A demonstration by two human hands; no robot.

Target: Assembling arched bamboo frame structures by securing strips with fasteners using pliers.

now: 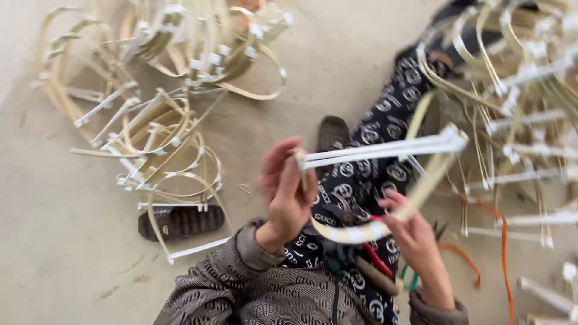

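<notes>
head view: our left hand point(286, 189) is raised in front of us, wrist bent back, fingers upright and curled, its grip pinched on the near end of a white rod point(385, 148). our right hand point(415, 238) sits lower and to the right, palm turned inward, thumb and fingers clenched on a curved bamboo strip point(355, 232) where it bends. both sleeves are brown and patterned.

the rod's long axis runs almost level, from the left hand out to the right and slightly up, ending at a white joint point(453, 139). the strip sweeps from the lower middle, under the rod, then climbs up right toward that joint. the whole piece hangs above our lap, over black patterned trousers point(385, 120), not touching the floor.

pliers with red handles point(376, 259) lie in the lap just below the right hand, with a green ring point(410, 280) beside them.

room for moving: a heap of finished frames point(524, 90) crowds the right edge, close to the joint. another heap point(162, 90) lies well apart on the left. between them the sandy floor point(60, 241) is open. a dark sandal point(180, 221) lies by the left heap, a second sandal point(333, 132) is on our foot, and an orange cord point(503, 253) trails on the right.
</notes>
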